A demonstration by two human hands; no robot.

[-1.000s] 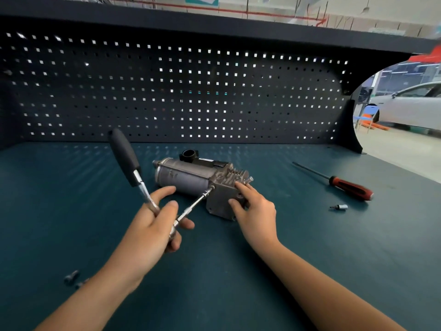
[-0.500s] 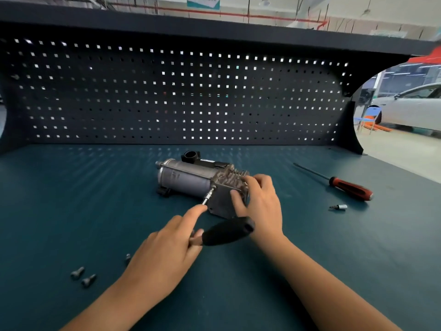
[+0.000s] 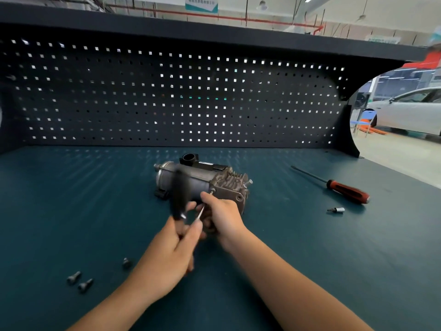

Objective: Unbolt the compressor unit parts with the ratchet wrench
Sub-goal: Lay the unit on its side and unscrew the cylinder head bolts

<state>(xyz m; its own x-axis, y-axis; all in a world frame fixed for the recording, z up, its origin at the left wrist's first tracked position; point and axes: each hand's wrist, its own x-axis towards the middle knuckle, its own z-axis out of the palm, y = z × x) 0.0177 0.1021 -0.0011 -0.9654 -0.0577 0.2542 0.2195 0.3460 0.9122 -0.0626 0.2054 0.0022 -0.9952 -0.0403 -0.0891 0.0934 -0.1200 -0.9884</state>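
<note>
The grey compressor unit (image 3: 202,181) lies on its side in the middle of the green bench mat (image 3: 71,199). My left hand (image 3: 171,254) grips the ratchet wrench at its head. The black handle (image 3: 179,194) points up in front of the compressor and is blurred. The wrench's thin silver extension bar (image 3: 201,212) runs up to a bolt on the compressor's finned end block (image 3: 231,185). My right hand (image 3: 224,217) sits right beside the left, its fingers curled round the extension bar just below the block.
Three loose bolts (image 3: 74,277) lie on the mat at the near left. A red-handled screwdriver (image 3: 346,191) and a small socket bit (image 3: 336,209) lie to the right. A black pegboard (image 3: 167,96) closes the back of the bench.
The wrench handle has swung from low right, by my right wrist, up to upright. My right hand has left the end block and come down onto the extension bar.
</note>
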